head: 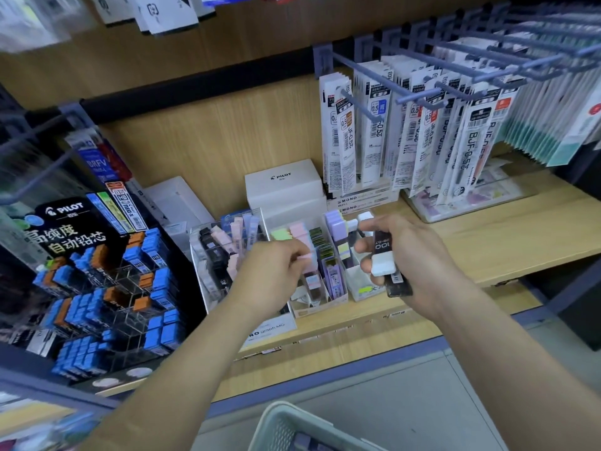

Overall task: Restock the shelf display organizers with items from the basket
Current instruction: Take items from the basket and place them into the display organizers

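Observation:
A white divided organizer [335,299] stands on the wooden shelf [507,236], its slots filled with pastel and dark lead cases. My left hand [276,268] reaches into its left slots and pinches a pink-capped lead case [307,257]. To the right, my right hand [409,255] grips a few dark lead cases with white caps [387,265] just over the organizer's right slot. A clear acrylic bin [208,255] holding more cases sits left of the organizer. The pale basket [276,424] shows at the bottom edge, below my arms.
A black Pilot display [97,281] with blue and orange lead cases fills the left. White Pilot boxes [286,187] stand behind the organizer. Refill packs [406,131] hang on metal hooks [455,76] jutting out at upper right. Grey floor lies under the shelf.

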